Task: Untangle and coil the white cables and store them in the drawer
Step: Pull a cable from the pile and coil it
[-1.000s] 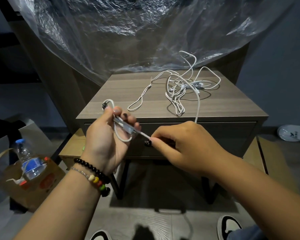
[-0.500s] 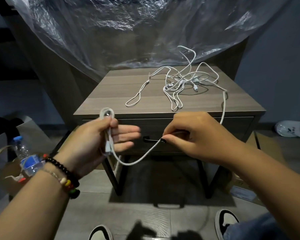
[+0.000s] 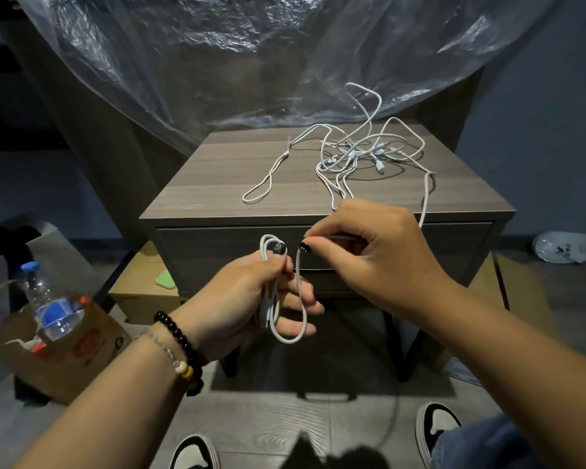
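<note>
Coiling step: left hand [image 3: 251, 299] grips started loops of one white cable [image 3: 290, 336], right hand [image 3: 369, 252] fingers pinch its feed, tangle [image 3: 362, 154] at counter [image 3: 217, 184] rear-right corner; next, wrap another loop, drawer [image 3: 217, 252] unopened.

You're in a home bedroom: a wooden nightstand [image 3: 217, 211] at centre, plastic sheeting [image 3: 217, 62] above, cardboard boxes [image 3: 82, 340] lower left.

White cables [image 3: 359, 154], grey woodgrain nightstand [image 3: 217, 184]
</note>
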Demonstrator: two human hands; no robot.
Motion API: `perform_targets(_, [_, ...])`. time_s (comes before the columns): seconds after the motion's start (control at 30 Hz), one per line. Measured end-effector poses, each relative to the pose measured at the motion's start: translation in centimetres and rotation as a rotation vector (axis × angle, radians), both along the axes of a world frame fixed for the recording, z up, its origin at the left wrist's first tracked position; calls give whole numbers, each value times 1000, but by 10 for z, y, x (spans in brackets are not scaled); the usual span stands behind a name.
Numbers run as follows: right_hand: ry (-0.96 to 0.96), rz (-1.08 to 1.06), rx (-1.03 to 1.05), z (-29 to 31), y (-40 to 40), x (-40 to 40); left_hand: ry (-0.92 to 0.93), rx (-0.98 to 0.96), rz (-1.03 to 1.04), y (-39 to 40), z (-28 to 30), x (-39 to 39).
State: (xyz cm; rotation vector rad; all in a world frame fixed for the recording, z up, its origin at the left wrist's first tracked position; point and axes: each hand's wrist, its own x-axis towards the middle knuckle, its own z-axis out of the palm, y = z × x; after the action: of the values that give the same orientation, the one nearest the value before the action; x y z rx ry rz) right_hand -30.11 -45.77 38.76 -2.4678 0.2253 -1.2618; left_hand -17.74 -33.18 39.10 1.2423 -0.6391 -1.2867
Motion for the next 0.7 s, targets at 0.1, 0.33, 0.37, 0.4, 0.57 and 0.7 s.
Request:
perform_targets(0.1, [-22, -32, 48, 0, -1, 0, -10, 0, -57, -1, -4, -2])
perform_targets(0.33, [-16, -127, 146, -1, -2, -1, 61, 9, -206, 1, -4, -1])
perform_targets(0.37, [-13, -136, 153, -1, -3, 0, 48, 10, -219, 1, -5, 0])
perform_targets(0.4, [-11, -143, 160, -1, -3, 0, 32, 6, -226, 1, -6, 1])
perform_targets(0.57, [-20, -173, 197, -1, -4, -1, -23, -5, -258, 2, -7, 7])
perform_targets(0.7, [-5, -199, 236, -2, -7, 1, -88, -11, -227, 1, -6, 6])
